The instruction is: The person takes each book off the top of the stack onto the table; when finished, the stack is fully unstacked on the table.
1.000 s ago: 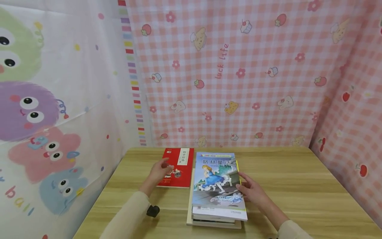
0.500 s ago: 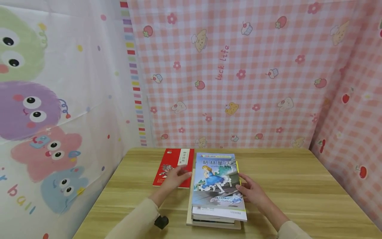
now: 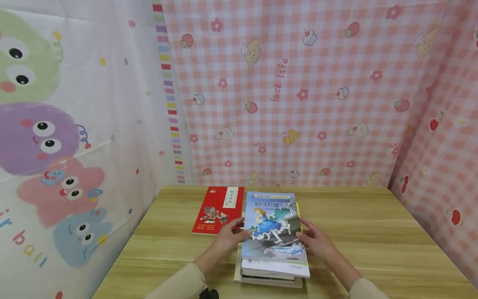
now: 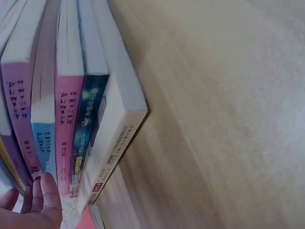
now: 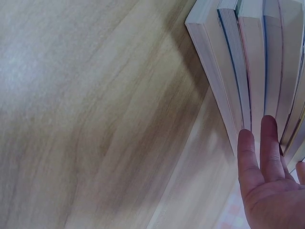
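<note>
A stack of several books stands in the middle of the table, topped by a blue picture-cover book [image 3: 270, 236] with a girl in a blue dress. My left hand [image 3: 225, 238] is at the stack's left side; in the left wrist view its fingers [image 4: 50, 198] reach up to the pink and blue spines. On the opposite side is my right hand [image 3: 319, 243]. Its straight fingers [image 5: 248, 157] lie along the page edges in the right wrist view, thumb near the top book's edge. The bottom cream book [image 4: 126, 124] sticks out past those above.
A red book [image 3: 220, 205] with a white title strip lies flat left of the stack, near the back edge of the wooden table [image 3: 354, 216]. Behind hangs a pink checked cloth [image 3: 321, 112], with a cartoon-printed white cloth [image 3: 119, 124] on the left.
My left hand has moved right, from over the red book to the stack's left side, uncovering the red cover. The right hand stays at the stack's right edge.
</note>
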Tool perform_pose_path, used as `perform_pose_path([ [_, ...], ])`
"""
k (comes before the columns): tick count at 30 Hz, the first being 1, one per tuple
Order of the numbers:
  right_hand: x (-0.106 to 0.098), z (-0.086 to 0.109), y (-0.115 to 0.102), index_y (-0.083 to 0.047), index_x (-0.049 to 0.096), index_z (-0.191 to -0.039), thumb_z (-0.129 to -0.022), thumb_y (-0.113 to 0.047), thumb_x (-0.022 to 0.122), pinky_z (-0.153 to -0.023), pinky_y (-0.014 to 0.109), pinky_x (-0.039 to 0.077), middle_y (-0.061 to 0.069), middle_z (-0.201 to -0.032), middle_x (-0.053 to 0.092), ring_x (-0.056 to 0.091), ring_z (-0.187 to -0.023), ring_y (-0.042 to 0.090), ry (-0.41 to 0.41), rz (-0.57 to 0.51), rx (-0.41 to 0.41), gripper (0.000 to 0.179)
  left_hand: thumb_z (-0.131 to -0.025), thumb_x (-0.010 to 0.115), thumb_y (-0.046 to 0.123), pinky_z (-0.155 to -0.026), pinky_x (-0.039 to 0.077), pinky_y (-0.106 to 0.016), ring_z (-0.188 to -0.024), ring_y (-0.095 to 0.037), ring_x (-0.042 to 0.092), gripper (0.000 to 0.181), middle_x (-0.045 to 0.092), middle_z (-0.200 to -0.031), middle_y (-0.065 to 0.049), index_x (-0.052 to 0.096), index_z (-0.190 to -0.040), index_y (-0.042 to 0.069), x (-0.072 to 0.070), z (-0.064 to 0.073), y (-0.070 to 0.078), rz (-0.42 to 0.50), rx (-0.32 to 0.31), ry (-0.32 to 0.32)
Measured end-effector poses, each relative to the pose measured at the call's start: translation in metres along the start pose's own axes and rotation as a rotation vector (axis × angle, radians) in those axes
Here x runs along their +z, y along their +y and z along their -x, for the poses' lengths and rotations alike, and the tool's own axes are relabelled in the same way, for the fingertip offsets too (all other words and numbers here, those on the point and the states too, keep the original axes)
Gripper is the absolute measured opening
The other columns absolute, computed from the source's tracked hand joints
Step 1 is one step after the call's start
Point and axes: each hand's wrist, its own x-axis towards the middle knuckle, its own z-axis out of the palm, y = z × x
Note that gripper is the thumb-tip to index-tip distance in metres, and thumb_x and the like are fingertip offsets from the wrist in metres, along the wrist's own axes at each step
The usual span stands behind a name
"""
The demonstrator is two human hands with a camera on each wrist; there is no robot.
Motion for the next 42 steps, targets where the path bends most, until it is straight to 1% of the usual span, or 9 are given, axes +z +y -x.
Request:
perform_pose_path([
  [10, 0.000, 0.000, 0.003, -0.008, 0.032, -0.155, -0.102, -0.018, 0.056, -0.077, 0.041, 0.057, 0.035, -0.140, 0.045, 0.064, -0.103, 0.028, -0.006, -0.022, -0.014, 0.058, -0.091, 0.074, 0.027, -0.093, 0.052, -0.038, -0.114, -0.027, 0.055, 0.069, 0.054, -0.136, -0.015, 0.043, -0.149, 0.003, 0.002, 0.005, -0.001, 0.059, -0.024, -0.003],
  [17, -0.001, -0.002, 0.005, -0.011, 0.031, -0.156, -0.102, -0.024, 0.057, -0.081, 0.043, 0.057, 0.036, -0.141, 0.044, 0.062, -0.111, 0.033, -0.023, -0.021, -0.014, 0.061, -0.093, 0.072, 0.025, -0.094, 0.052, -0.038, -0.114, -0.027, 0.055, 0.066, 0.054, -0.135, -0.014, 0.044, -0.148, 0.003, 0.002, 0.006, 0.000, 0.056, -0.023, -0.005],
  [24, 0.000, -0.003, 0.005, -0.012, 0.032, -0.156, -0.102, -0.027, 0.057, -0.077, 0.043, 0.057, 0.034, -0.138, 0.047, 0.064, -0.102, 0.029, -0.026, 0.002, -0.006, 0.061, -0.094, 0.070, 0.025, -0.094, 0.051, -0.039, -0.114, -0.025, 0.054, 0.064, 0.056, -0.131, -0.014, 0.045, -0.146, -0.001, -0.001, 0.004, -0.005, 0.056, -0.031, -0.011],
  [27, 0.000, -0.004, 0.005, -0.014, 0.034, -0.155, -0.100, -0.033, 0.060, -0.076, 0.042, 0.057, 0.033, -0.137, 0.048, 0.063, -0.100, 0.027, -0.016, 0.045, 0.007, 0.063, -0.095, 0.069, 0.024, -0.098, 0.048, -0.043, -0.116, -0.027, 0.052, 0.061, 0.056, -0.132, -0.015, 0.046, -0.144, -0.003, -0.002, 0.003, -0.005, 0.050, -0.035, -0.009],
  [29, 0.002, -0.004, 0.005, -0.015, 0.035, -0.155, -0.099, -0.037, 0.061, -0.076, 0.042, 0.056, 0.033, -0.139, 0.046, 0.062, -0.103, 0.029, -0.014, 0.069, 0.009, 0.066, -0.095, 0.069, 0.022, -0.101, 0.046, -0.045, -0.118, -0.028, 0.051, 0.059, 0.055, -0.134, -0.016, 0.047, -0.143, -0.004, -0.004, 0.004, -0.003, 0.045, -0.041, 0.000],
  [32, 0.002, -0.003, 0.004, -0.015, 0.035, -0.155, -0.099, -0.042, 0.059, -0.081, 0.045, 0.055, 0.034, -0.144, 0.041, 0.055, -0.117, 0.040, -0.020, 0.108, 0.006, 0.067, -0.095, 0.068, 0.019, -0.101, 0.046, -0.046, -0.117, -0.029, 0.052, 0.057, 0.055, -0.133, -0.017, 0.048, -0.142, -0.005, -0.008, 0.006, -0.003, 0.063, -0.049, 0.009],
  [36, 0.001, -0.001, 0.003, -0.014, 0.032, -0.156, -0.103, -0.033, 0.053, -0.084, 0.047, 0.055, 0.033, -0.147, 0.038, 0.049, -0.125, 0.044, -0.029, 0.109, 0.006, 0.060, -0.094, 0.068, 0.017, -0.098, 0.049, -0.044, -0.114, -0.027, 0.054, 0.057, 0.055, -0.131, -0.018, 0.046, -0.141, -0.008, -0.013, 0.007, -0.004, 0.099, -0.059, 0.008],
  [39, -0.001, -0.001, 0.004, -0.013, 0.031, -0.156, -0.103, -0.022, 0.053, -0.082, 0.042, 0.056, 0.032, -0.145, 0.041, 0.056, -0.116, 0.036, -0.035, 0.096, 0.011, 0.058, -0.094, 0.069, 0.022, -0.094, 0.051, -0.041, -0.112, -0.025, 0.055, 0.061, 0.055, -0.132, -0.017, 0.045, -0.143, -0.007, -0.017, 0.009, -0.004, 0.102, -0.094, -0.006],
  [42, -0.001, -0.003, 0.005, -0.010, 0.029, -0.156, -0.102, -0.018, 0.055, -0.080, 0.040, 0.056, 0.032, -0.143, 0.044, 0.060, -0.110, 0.030, -0.041, 0.109, 0.006, 0.061, -0.093, 0.071, 0.024, -0.092, 0.052, -0.038, -0.110, -0.024, 0.055, 0.066, 0.056, -0.133, -0.016, 0.042, -0.146, -0.004, -0.018, 0.011, -0.003, 0.118, -0.139, -0.039],
])
